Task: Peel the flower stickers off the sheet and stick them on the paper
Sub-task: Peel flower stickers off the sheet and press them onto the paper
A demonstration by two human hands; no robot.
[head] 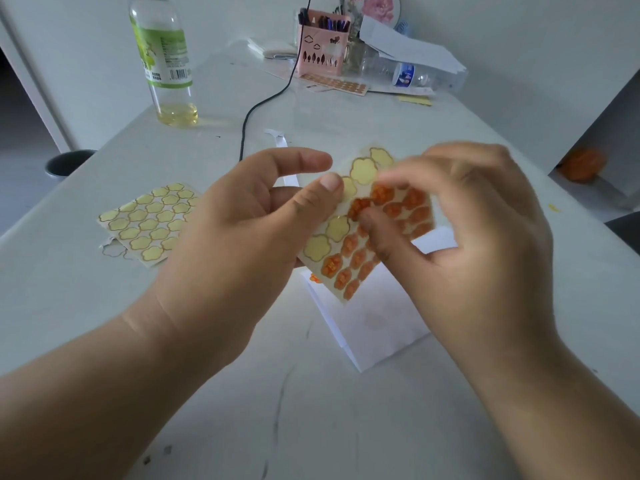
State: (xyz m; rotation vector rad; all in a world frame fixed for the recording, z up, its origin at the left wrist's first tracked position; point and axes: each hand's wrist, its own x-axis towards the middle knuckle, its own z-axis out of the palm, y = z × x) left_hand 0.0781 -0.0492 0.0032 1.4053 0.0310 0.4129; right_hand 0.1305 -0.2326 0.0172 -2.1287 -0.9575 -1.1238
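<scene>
The left hand [242,230] holds the sticker sheet [341,233] above the tabletop [277,410]. Its thumb lies on the sheet's upper face at the 9 o'clock edge, and its fingers are curled beneath. The forefinger stretches free above the sheet, towards 12 o'clock.

The right hand [467,244] comes in from 3 o'clock with its fingers curled. Its thumb tip and forefinger pinch at the middle of the sheet, right on the orange flower stickers [360,207]. This hand is blurred, so I cannot tell whether a sticker has lifted from the backing.

The sheet tilts, its far corner at 1 o'clock. Its 9 to 12 o'clock side shows bare yellow flower outlines, and its 3 to 6 o'clock side carries orange flowers.

The white paper [381,320] lies flat on the tabletop directly below the sheet and both hands, reaching out towards 5 o'clock. One orange sticker [314,278] shows on the paper's near-left corner, just under the sheet's lower edge.

At 9 o'clock of the left hand lies an emptied sheet [149,223] of yellow outlines, partly hidden by that hand. Far off at 11 o'clock stands a bottle [166,60] with a green label. At 12 o'clock stands a pink pen holder [322,46], with a black cable [263,102] running down from it.
</scene>
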